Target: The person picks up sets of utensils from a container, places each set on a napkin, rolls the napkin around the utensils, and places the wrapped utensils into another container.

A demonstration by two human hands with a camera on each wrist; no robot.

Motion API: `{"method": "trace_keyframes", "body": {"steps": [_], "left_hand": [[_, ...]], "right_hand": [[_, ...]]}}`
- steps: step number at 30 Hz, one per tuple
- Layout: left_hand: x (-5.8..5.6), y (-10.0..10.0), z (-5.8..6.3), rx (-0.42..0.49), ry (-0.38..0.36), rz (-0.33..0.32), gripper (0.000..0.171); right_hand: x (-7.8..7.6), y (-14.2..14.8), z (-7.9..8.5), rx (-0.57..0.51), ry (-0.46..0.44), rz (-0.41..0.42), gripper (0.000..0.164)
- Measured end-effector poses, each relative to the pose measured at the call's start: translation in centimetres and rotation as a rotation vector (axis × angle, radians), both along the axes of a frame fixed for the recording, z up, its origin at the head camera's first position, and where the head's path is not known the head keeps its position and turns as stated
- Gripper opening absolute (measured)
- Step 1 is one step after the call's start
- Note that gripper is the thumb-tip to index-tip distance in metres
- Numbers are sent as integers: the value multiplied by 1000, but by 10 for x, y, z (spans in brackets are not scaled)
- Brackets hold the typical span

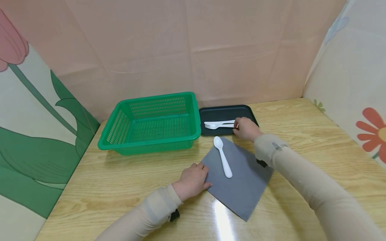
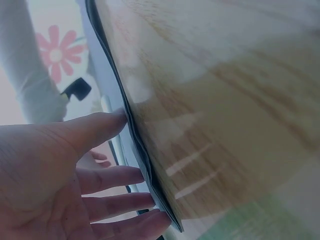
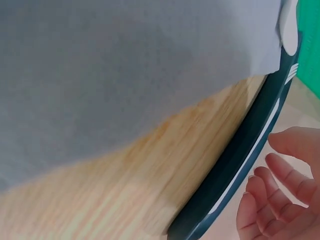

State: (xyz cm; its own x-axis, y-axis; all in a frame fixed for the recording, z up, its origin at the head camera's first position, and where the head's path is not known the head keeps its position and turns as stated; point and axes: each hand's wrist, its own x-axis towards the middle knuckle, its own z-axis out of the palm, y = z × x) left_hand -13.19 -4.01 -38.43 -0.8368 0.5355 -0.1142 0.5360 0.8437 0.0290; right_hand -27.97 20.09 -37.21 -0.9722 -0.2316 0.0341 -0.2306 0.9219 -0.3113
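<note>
A grey folded napkin [image 1: 238, 187] lies slantwise on the table, and a white plastic spoon [image 1: 224, 160] rests on it. My left hand [image 1: 193, 179] touches the napkin's left edge with fingertips and thumb, the fingers nearly straight in the left wrist view. Behind the napkin is a black tray [image 1: 224, 112] holding a white fork [image 1: 213, 126] and a second white utensil [image 1: 217, 122], probably a knife. Over the tray's right part, my right hand [image 1: 247, 129] reaches to the utensils' handle ends, which its fingers partly hide. In the right wrist view, its thumb and loosely bent fingers stand apart.
A green plastic basket [image 1: 156, 143] with slotted walls stands left of the tray, its rim close against it. The wooden table [image 1: 126, 177] meets a pink-covered wall at the back. Flower-patterned panels [image 1: 340, 100] border the sides.
</note>
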Motion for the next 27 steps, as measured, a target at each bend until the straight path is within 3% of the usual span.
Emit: {"method": "trace_keyframes", "body": {"steps": [7, 27], "left_hand": [[1, -1, 1, 10, -5, -1, 39], [2, 0, 3, 12, -3, 3, 39]], "right_hand": [[-9, 0, -1, 41, 18, 23, 24], [-26, 9, -13, 86, 12, -11, 23]]}}
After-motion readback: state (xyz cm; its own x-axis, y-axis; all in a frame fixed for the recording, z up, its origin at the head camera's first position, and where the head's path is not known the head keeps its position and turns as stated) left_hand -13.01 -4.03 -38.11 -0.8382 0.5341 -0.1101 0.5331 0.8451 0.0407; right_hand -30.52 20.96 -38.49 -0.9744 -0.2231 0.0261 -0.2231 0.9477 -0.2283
